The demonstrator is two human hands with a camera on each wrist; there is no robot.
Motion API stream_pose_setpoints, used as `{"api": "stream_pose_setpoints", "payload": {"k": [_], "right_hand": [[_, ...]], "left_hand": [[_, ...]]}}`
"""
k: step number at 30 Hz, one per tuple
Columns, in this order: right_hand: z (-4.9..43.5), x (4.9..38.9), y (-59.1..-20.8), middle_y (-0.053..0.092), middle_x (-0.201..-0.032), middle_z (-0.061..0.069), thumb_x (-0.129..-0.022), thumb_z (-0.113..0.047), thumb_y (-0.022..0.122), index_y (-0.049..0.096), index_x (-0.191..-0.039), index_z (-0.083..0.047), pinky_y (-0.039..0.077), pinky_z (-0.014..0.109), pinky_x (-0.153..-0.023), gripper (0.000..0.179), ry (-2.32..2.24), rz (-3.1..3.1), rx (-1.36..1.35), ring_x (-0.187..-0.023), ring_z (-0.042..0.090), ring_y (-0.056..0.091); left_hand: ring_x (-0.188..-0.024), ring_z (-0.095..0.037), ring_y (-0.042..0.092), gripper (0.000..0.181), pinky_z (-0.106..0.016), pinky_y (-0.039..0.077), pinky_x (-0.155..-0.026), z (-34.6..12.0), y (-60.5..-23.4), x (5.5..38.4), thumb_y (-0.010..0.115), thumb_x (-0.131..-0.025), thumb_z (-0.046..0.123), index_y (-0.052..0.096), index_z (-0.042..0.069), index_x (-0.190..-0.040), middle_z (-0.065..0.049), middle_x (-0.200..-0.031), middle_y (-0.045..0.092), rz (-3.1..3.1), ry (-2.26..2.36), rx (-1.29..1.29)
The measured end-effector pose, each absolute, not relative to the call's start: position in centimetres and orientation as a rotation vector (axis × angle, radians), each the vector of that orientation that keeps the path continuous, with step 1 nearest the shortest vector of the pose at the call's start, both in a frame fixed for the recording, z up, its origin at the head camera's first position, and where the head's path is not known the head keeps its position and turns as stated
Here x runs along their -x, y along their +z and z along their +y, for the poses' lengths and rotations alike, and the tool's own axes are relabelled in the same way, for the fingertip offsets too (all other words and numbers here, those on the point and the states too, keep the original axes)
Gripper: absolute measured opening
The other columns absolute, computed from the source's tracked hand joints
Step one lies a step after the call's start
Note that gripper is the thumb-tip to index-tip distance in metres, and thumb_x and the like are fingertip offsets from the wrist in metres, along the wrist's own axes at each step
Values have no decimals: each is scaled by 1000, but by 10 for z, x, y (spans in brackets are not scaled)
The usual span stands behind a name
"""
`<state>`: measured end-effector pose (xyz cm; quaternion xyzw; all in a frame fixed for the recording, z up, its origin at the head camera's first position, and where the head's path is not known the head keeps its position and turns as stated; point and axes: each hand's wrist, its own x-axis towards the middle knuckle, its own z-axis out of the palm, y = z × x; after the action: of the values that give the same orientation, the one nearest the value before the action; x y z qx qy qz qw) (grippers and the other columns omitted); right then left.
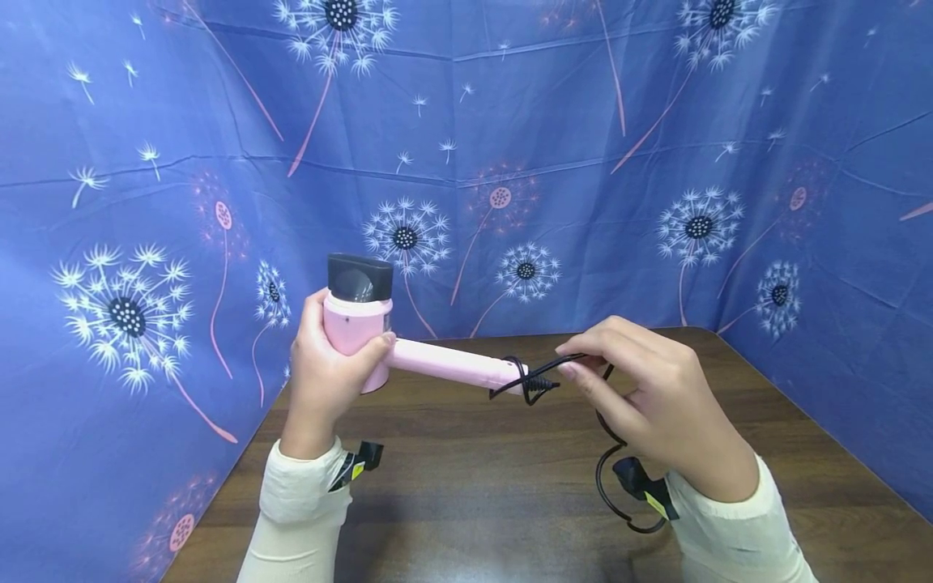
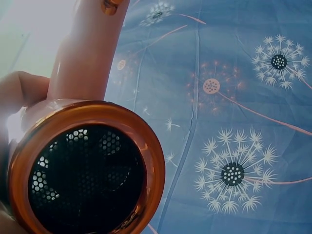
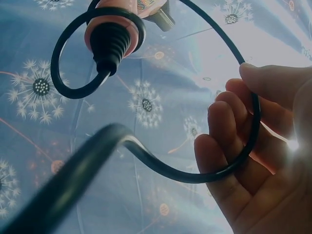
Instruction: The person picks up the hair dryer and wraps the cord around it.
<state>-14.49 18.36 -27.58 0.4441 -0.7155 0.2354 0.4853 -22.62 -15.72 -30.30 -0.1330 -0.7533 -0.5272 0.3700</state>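
Observation:
A pink hair dryer [image 1: 357,324] with a black nozzle [image 1: 360,278] is held up above the table by my left hand [image 1: 328,356], which grips its barrel with the thumb across the front. Its handle [image 1: 452,363] points right. In the left wrist view the round rear grille [image 2: 87,175] shows inside a copper-coloured ring. My right hand [image 1: 649,389] pinches the black cord [image 1: 572,358] between thumb and fingertips, right of the handle's end. The cord loops around that end near the ribbed sleeve [image 3: 109,46], and a slack curve crosses the right palm.
A brown wooden table [image 1: 481,494] lies under both hands. Blue dandelion-print cloth [image 1: 466,162] hangs behind it and along both sides. The cord's lower length dangles beside the right wrist, near a small black wrist camera [image 1: 632,478].

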Motion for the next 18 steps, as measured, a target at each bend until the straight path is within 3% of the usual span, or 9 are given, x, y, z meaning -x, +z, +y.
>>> {"api": "stream_pose_setpoints", "payload": {"k": [18], "right_hand": [[184,151,-278,69,-88,-5,-95,-14,74,76,-104,-9,47,15,-70,10,607,-1733,-1075,-79,3,58]], "left_hand": [[-87,-22,66,75,-37,57,-72,-158,-301,221,92,-74,22,55,22,-140,-4,-105,70,-2012,-1354,418]]}}
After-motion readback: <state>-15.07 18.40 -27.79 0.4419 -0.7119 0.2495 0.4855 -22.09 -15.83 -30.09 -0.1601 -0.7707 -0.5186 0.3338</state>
